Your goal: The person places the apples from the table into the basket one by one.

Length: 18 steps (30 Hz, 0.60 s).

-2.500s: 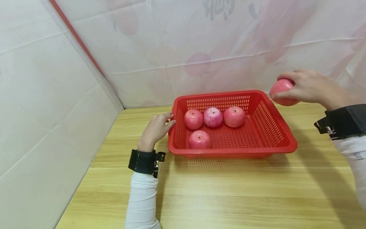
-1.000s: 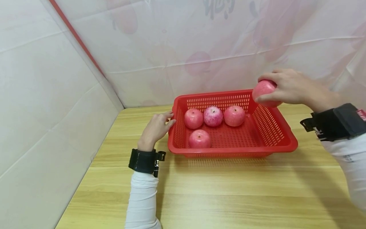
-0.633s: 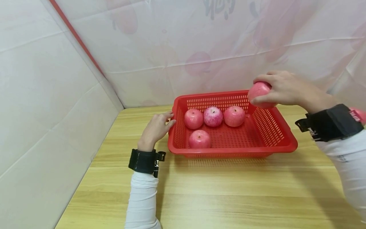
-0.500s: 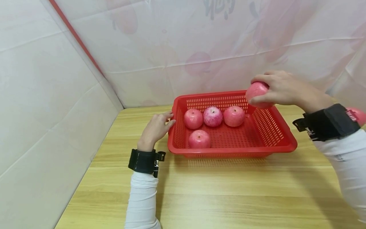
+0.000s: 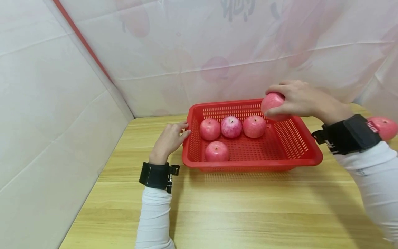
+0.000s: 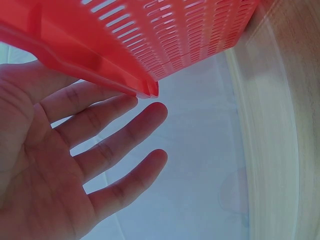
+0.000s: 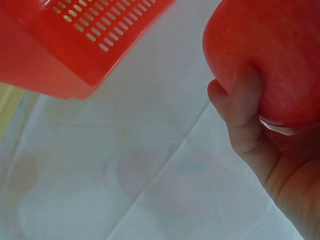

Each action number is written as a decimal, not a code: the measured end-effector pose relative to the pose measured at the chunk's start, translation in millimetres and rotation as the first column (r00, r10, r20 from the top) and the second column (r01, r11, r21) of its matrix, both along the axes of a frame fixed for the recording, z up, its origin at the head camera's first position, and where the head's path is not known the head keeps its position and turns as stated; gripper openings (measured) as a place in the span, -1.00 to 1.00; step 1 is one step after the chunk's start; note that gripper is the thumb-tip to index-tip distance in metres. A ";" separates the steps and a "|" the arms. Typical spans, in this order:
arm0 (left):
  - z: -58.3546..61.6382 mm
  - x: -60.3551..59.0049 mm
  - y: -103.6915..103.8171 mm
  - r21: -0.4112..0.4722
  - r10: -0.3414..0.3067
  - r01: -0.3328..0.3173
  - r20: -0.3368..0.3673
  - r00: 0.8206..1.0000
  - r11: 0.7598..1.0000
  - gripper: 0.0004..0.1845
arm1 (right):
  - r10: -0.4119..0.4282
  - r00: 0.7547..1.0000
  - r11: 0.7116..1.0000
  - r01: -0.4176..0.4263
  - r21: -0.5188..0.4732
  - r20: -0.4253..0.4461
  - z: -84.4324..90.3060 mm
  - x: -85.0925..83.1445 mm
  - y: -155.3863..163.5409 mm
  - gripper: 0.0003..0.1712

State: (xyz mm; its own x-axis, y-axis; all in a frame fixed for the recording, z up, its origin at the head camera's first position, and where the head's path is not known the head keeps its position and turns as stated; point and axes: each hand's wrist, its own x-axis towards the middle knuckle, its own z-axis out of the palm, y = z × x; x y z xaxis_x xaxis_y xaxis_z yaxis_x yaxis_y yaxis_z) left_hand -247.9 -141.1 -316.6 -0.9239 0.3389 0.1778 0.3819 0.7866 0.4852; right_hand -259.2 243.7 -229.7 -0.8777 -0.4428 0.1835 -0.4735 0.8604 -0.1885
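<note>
Above the back right part of the red plastic basket [image 5: 248, 164], my right hand [image 5: 300, 98] grips a pinkish-red apple [image 5: 271, 103]. The right wrist view shows the thumb pressed against that apple [image 7: 280, 55], with the basket [image 7: 75, 60] apart from it. My left hand [image 5: 168, 141] is at the basket's left end. In the left wrist view its fingers [image 6: 117, 145] are spread and fairly straight, some touching the underside of the rim [image 6: 100, 82]. Inside the basket sit several apples: a back row with a red one [image 5: 210, 129], a purplish streaked one [image 5: 231, 127] and another red one [image 5: 254, 126], plus one [image 5: 216, 151] at front left.
Another apple [image 5: 383, 127] lies on the wooden table [image 5: 236, 214] at the far right, partly behind the right wrist's black strap [image 5: 351, 135]. Pale printed cloth [image 5: 174, 52] rises behind the table, and a pale panel [image 5: 56, 114] stands along the left.
My right hand has carried the apple leftward from beyond the basket's right end to over its back right part. The far-right apple has come into view. My left hand has stayed put.
</note>
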 end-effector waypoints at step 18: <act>0.5 0.0 1.0 0.005 0.001 -0.002 0.011 1.000 1.000 -0.56 | 0.016 0.999 1.000 -0.015 -0.013 0.030 1.9 -0.9 -14.6 -0.29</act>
